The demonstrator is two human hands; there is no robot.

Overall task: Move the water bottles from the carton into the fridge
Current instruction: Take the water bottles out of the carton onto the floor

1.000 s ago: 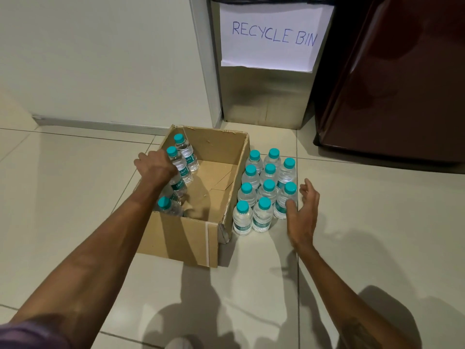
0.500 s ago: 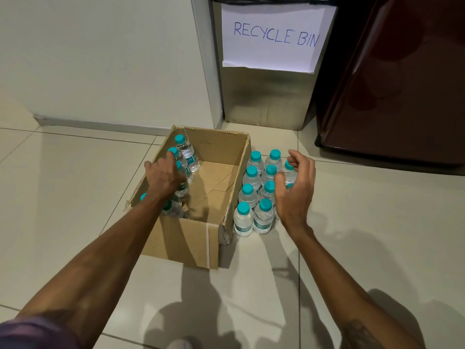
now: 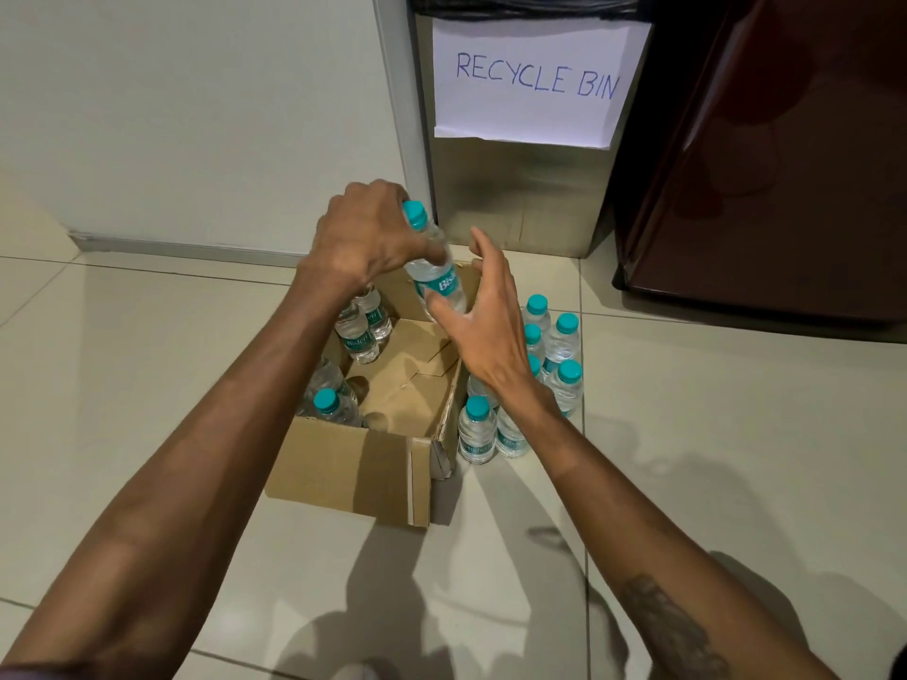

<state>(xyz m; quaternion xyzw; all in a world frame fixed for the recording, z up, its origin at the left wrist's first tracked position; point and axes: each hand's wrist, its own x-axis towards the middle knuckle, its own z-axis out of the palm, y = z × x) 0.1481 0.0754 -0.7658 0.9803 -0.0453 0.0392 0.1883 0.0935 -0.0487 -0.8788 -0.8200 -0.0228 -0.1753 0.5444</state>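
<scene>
My left hand grips 1 bottle, tilted above the carton. My right hand is open, fingers spread, right beside it. The carton has at least 3 spares along its left wall. A cluster stands on the floor just right of it, near the fridge.

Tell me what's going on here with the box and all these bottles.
A person is unloading small water bottles from a cardboard carton on the floor. The left hand grips one bottle above the carton, tilted, and the right hand is open next to its lower end. A few bottles in the carton are not yet out. A cluster of bottles on the floor stands to the carton's right. The dark red fridge is further right.
</scene>
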